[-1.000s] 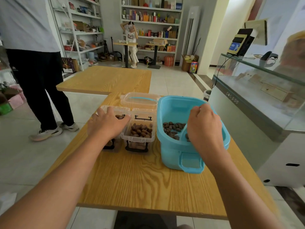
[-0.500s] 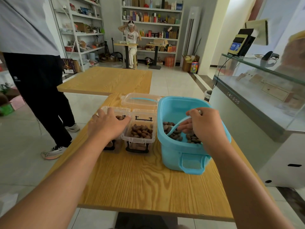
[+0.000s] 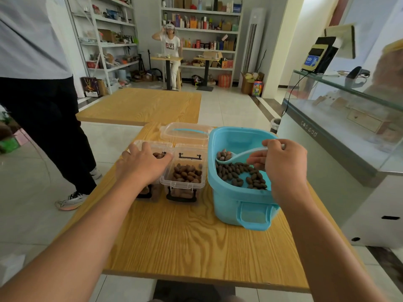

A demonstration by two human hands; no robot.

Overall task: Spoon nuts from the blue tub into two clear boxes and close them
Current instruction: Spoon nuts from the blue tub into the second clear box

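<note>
Fingers of right hand (image 3: 283,168) pinch loaded spoon (image 3: 237,156); left hand (image 3: 144,164) fingers spread flat over left box (image 3: 152,149).

On the table (image 3: 196,247), two boxes (image 3: 185,171) sit at nine o'clock of the tub (image 3: 239,199), a lid (image 3: 185,132) at twelve behind them.

A second wooden desk (image 3: 139,105) is seen beyond; stocked shelves (image 3: 202,29) line the far wall, and a glass counter (image 3: 340,118) stands at right.
</note>
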